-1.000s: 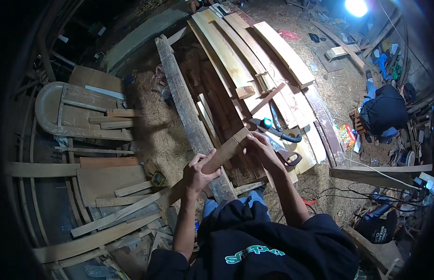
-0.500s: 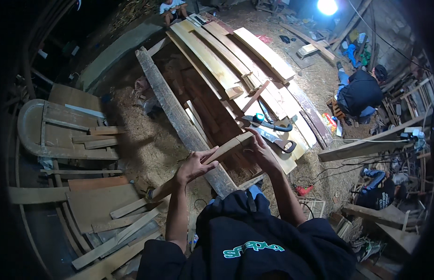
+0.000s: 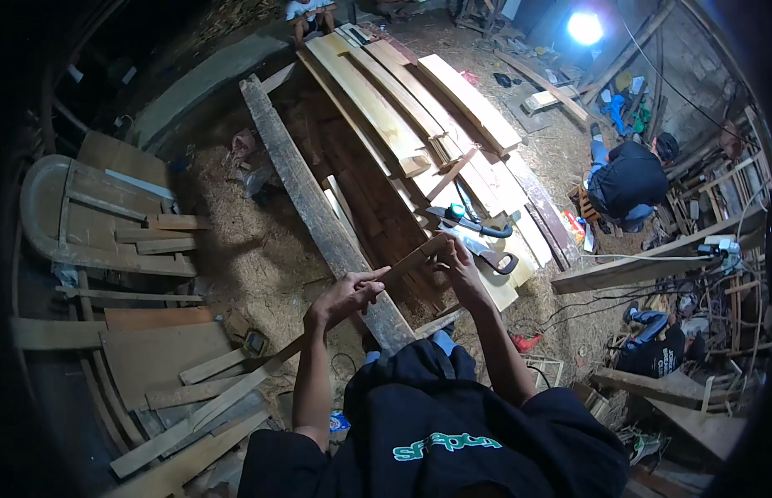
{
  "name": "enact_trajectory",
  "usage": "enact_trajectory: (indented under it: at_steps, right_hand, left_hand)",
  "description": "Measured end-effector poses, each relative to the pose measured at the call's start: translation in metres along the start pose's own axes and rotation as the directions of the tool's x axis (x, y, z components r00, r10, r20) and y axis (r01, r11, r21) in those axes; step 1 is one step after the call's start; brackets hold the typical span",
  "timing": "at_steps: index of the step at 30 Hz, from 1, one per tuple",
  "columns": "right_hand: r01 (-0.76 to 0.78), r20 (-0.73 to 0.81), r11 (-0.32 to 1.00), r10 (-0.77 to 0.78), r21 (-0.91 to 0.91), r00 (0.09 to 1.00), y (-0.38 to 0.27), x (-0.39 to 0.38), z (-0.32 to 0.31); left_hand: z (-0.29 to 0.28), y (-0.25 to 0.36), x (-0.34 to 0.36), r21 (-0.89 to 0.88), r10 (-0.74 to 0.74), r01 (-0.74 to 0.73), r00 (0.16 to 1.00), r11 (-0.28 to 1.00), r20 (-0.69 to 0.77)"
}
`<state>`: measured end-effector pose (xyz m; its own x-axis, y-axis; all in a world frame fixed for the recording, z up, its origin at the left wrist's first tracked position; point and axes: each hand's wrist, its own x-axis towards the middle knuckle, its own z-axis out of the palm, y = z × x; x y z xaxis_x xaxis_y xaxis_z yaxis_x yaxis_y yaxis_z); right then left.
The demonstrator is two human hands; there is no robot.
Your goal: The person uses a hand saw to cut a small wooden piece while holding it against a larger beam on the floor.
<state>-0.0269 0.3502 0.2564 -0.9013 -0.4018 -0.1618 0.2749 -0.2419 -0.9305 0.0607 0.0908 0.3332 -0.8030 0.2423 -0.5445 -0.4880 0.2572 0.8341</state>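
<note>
Both of my hands hold a long wooden strip [image 3: 411,260] at a slant above the rough beam. My left hand [image 3: 344,300] is closed round it, and the strip seems to carry on past the wrist toward the lower left. Near the upper end, my right hand [image 3: 461,270] grips it between thumb and fingers. Just beyond that hand, a handsaw [image 3: 486,251] with a dark looped handle lies on the planks. Beside it rest another dark curved-handled tool [image 3: 486,229] and a small teal-topped object [image 3: 457,210], whose kind I cannot make out.
Long pale planks [image 3: 378,100] lie side by side ahead. A rough beam [image 3: 303,191] borders a dark gap. Cut boards [image 3: 203,390] and a curved wooden panel [image 3: 50,207] are on the left. People sit or crouch at right [image 3: 631,183] and far back. A bright lamp [image 3: 585,29] shines behind.
The strip has turned in my hands, showing a darker, narrower face. My left hand has shifted slightly down and left; my right fingers have re-bent at the upper end.
</note>
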Motion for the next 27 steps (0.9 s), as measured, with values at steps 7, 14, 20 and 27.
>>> enact_trajectory:
  at_steps: [7, 14, 20, 27]
  right_hand:
    - [-0.125, 0.096, 0.983, 0.112, 0.136, 0.989, 0.018, 0.013, -0.007]
    - [-0.375, 0.432, 0.927, 0.345, -0.016, 0.833, 0.062, 0.009, -0.018]
    - [0.193, 0.355, 0.815, 0.017, -0.546, 0.935, 0.089, 0.026, 0.028]
    - [0.002, 0.089, 0.417, 0.189, -0.909, 0.978, 0.127, 0.066, 0.083]
  left_hand:
    - [0.046, -0.015, 0.037, 0.121, 0.117, -0.077, 0.918, 0.99, -0.379]
    - [0.075, -0.079, 0.111, 0.221, 0.287, -0.183, 0.591, 0.958, -0.754]
    - [0.052, -0.121, 0.149, -0.078, 0.062, -0.2, 0.608, 0.977, -0.792]
    - [0.01, -0.16, 0.146, -0.18, -0.035, -0.18, 0.607, 0.967, -0.794]
